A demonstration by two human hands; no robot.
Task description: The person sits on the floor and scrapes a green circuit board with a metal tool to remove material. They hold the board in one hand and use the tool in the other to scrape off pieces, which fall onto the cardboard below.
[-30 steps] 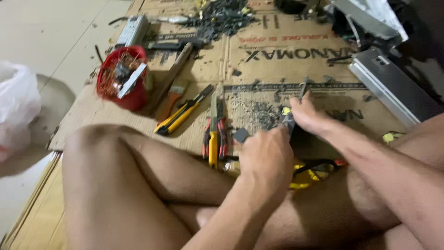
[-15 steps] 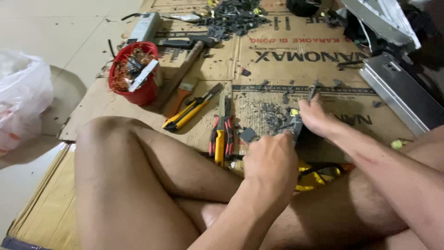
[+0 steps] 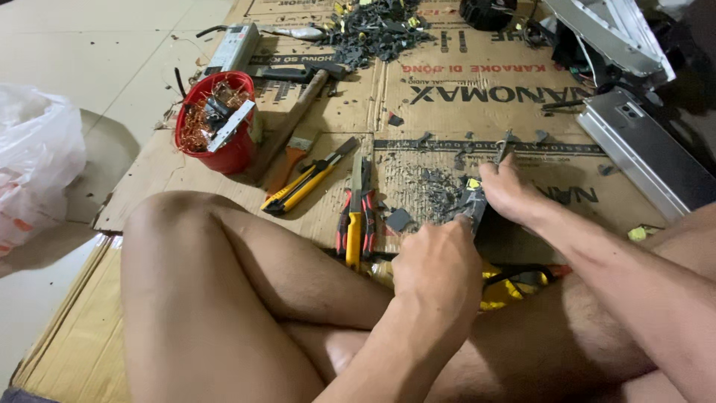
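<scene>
The person sits cross-legged on the flattened brown cardboard sheet [image 3: 462, 97], and both hands meet over a small dark electronic part [image 3: 473, 203] held low above the scatter of dark chips [image 3: 440, 190], so fragments land on the sheet. The left hand [image 3: 438, 267] is closed in a fist around a tool handle at the part; the right hand [image 3: 509, 192] pinches the part's far end to steady it. The red-and-yellow-handled pliers [image 3: 356, 218] and the yellow-and-black utility knife [image 3: 307, 179] lie just beside the left knee, within reach, and the red plastic bucket of copper wire scrap [image 3: 215, 130] stands further off.

Even, soft indoor light, fairly bright. Mild shadow under the red bucket [image 3: 216, 123]. Edges bow from wide lens. Sharp centre; white plastic bag [image 3: 33, 160] slightly overexposed.
</scene>
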